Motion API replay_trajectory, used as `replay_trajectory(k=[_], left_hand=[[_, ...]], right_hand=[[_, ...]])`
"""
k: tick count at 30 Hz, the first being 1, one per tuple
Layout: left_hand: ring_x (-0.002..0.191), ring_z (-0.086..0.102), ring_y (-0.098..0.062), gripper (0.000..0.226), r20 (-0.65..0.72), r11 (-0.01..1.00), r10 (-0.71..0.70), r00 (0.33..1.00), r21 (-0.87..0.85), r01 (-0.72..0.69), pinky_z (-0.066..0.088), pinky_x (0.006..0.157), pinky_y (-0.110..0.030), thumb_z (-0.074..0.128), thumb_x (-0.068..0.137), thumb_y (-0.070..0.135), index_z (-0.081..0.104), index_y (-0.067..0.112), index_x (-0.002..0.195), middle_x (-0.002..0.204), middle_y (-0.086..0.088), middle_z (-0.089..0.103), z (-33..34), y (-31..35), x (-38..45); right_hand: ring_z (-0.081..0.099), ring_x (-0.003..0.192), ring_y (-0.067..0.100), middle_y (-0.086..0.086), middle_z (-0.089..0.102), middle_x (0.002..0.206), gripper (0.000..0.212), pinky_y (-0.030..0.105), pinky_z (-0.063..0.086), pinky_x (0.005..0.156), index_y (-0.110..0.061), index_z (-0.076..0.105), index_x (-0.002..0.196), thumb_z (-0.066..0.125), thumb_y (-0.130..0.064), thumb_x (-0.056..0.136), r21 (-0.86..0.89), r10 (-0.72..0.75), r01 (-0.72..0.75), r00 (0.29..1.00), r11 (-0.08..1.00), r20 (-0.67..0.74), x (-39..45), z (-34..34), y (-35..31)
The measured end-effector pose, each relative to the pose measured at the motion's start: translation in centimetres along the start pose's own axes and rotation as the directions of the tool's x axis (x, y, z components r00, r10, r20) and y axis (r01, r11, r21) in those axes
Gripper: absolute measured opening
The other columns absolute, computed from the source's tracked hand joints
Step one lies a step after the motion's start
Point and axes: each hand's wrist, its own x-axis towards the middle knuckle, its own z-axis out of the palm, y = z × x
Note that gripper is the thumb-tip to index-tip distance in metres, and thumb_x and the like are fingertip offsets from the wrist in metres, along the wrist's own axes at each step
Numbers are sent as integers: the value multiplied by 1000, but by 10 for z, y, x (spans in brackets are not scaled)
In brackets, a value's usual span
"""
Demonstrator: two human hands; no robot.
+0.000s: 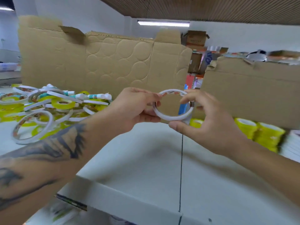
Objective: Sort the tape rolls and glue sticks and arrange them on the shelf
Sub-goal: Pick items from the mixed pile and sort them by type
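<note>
- White shelf (146, 168) backed by flattened cardboard (103, 62); unsorted pile (48, 108) at left of frame.
- Left hand (134, 109) and right hand (209, 124) both pinch one white tape ring (173, 116), frame centre.
- Best carried to the yellow rolls (259, 132) at right, laid flat and squared.

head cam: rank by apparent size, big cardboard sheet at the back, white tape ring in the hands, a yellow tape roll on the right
1. Cardboard sheet, by far the largest.
2. White tape ring, held between both hands, left hand and right hand.
3. Yellow tape roll, somewhat smaller, but it sits farther away, so the gap is unsure.
</note>
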Motion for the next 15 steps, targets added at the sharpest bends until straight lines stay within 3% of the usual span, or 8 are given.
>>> replay_trajectory(k=[6,9,12,15], left_hand=[[60,67,-26,15,139,998,-30,990,-57,38,65,71,-46,68,95,8,69,-6,101,77,-14,66,53,-5,4],[64,67,-26,14,199,998,-38,979,-34,45,64,76,-46,68,96,12,71,-1,99,69,-9,68,79,-7,1],[60,61,-23,21,259,998,-44,965,48,33,64,75,-46,63,100,22,72,4,104,76,-10,65,107,-12,-3],[68,63,-27,33,305,982,-67,950,190,9,62,84,-48,58,103,36,73,7,106,85,-13,70,140,-23,-10]], right_hand=[[57,120,7,-27,55,127,40,36,48,103,-34,59,103,83,-49,75,19,127,-126,990,992,-56,-34,-40,21],[60,118,7,-19,62,126,39,39,50,99,-32,60,99,84,-50,76,39,162,-159,981,987,-104,-52,-57,32],[54,129,4,-17,63,128,40,43,49,102,-30,60,98,83,-53,74,33,174,-171,975,985,-139,-74,-78,50],[56,123,2,-18,65,121,41,43,49,99,-29,61,96,83,-55,73,17,211,-211,962,977,-172,-98,-108,68]])
